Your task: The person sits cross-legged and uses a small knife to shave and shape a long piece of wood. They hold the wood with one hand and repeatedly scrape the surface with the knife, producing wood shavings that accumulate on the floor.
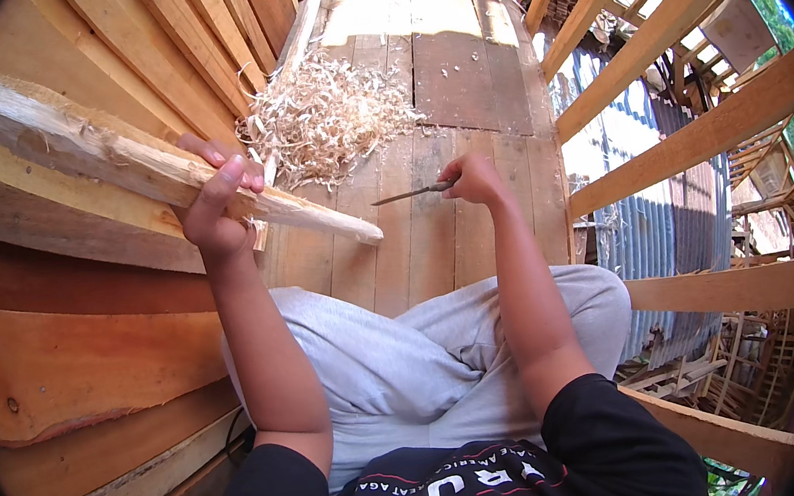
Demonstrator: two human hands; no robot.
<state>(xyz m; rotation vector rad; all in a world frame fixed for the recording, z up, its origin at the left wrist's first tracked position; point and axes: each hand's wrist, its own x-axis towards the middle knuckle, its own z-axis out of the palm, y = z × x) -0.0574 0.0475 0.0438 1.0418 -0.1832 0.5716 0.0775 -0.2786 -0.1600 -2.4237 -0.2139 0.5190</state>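
My left hand [218, 195] is wrapped round a long, pale, peeled wooden pole [117, 152]. The pole slants from the upper left down to a whittled, tapering end [355, 226] over the plank floor. In my right hand [476, 180] is the handle of a knife, its fingers closed round it. The knife's thin dark blade [406, 195] points left toward the pole's end, with a gap between them. A heap of curled wood shavings [333, 118] lies on the floor just beyond both hands.
I sit cross-legged on a plank floor [462, 260]. A wall of wooden boards [78, 368] rises close on my left. On my right runs a slatted wooden railing [697, 130], with corrugated metal sheets [650, 190] beyond and below it. Sunlight falls on the floor's far end.
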